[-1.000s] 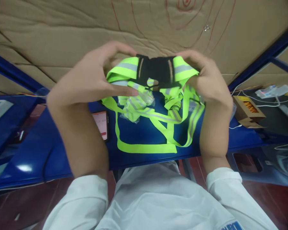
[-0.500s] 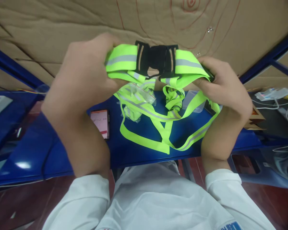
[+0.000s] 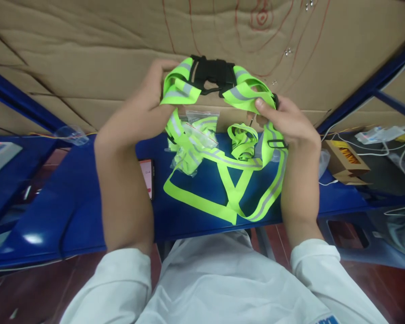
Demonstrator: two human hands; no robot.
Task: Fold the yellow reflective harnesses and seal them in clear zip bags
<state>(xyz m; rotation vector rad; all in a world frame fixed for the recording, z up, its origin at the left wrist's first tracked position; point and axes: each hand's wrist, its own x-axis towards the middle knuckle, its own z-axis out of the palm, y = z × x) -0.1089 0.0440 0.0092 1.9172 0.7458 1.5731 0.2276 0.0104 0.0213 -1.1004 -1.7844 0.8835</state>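
I hold up a neon yellow reflective strap vest (image 3: pixel 238 184) with grey stripes. Its black plastic buckle (image 3: pixel 212 74) sits at the top, between my hands. My left hand (image 3: pixel 145 112) pinches the belt strap left of the buckle. My right hand (image 3: pixel 285 123) pinches the strap right of it, near a black slider. The lower straps hang in loops down to the blue table (image 3: pixel 70 211). Behind them lie a folded vest in a clear bag (image 3: pixel 192 144) and a rolled vest (image 3: pixel 243 141).
A phone (image 3: pixel 147 176) lies on the table by my left forearm. A small open cardboard box (image 3: pixel 344 159) and white cables (image 3: pixel 381 139) are at the right. A large sheet of cardboard (image 3: pixel 87 58) covers the back, between blue frame bars.
Both hands drew closer together and moved up and away, bending the belt into an arch with the buckle on top. The hanging straps shifted slightly.
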